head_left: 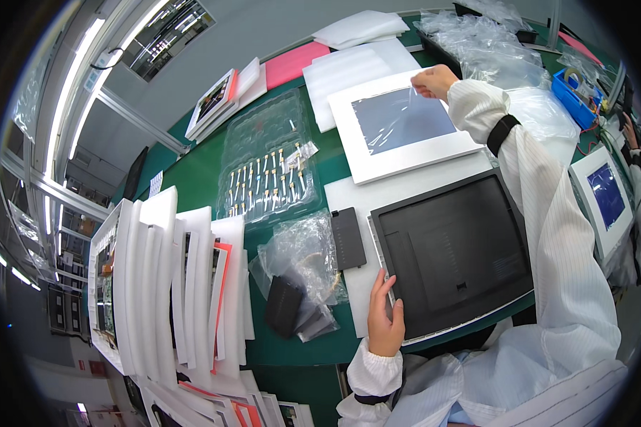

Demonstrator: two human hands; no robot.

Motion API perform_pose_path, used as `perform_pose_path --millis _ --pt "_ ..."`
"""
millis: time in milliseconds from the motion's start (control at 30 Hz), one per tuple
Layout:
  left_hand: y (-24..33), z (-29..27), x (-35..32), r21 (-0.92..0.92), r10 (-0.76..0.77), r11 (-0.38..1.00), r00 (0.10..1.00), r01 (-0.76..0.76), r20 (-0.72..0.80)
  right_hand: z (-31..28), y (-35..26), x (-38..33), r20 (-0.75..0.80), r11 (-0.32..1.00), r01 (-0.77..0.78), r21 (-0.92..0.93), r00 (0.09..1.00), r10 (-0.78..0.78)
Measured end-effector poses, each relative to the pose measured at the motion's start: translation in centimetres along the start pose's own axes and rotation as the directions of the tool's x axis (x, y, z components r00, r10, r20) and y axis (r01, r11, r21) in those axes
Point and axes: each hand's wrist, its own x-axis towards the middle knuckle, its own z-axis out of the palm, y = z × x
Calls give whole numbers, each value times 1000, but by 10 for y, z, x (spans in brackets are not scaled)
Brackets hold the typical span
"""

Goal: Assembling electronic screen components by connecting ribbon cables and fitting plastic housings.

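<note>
My right hand (435,82) is closed in a pinch over the upper right of a white-framed display panel (363,166). A thin clear film (410,101) shows as a pale streak below its fingertips, over the grey-blue screen. Nearer to me lies a black rectangular housing (452,260) with a pale rim, resting on a white foam sheet (342,192). My left hand (386,324) rests at the housing's left edge, fingers stretched out and thumb apart. Just beyond that hand is a flat black cover (347,238), partly beside a crumpled clear plastic bag (299,249).
A clear tray (228,164) holds several small connector parts. Foam-separated panels (167,285) stand upright at left. A small black box (283,306) lies near the bag. Clear bags (484,46) heap at the back right, by a blue bin (573,99). Another display (604,196) stands far right.
</note>
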Motion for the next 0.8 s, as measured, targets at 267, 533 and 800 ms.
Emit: perform_pose_path --millis 267,533,800 --pt "-1 1 -3 -23 2 1000 1000 -1 12 37 -67 6 61 938 237 252 964 -259" --pt "-2 -5 -2 -6 30 1000 1000 -30 2 101 -146 -67 262 592 804 60 560 -786" --pt "-1 1 -2 25 100 995 995 -101 7 144 -96 -172 589 -189 977 -102 -93 -803"
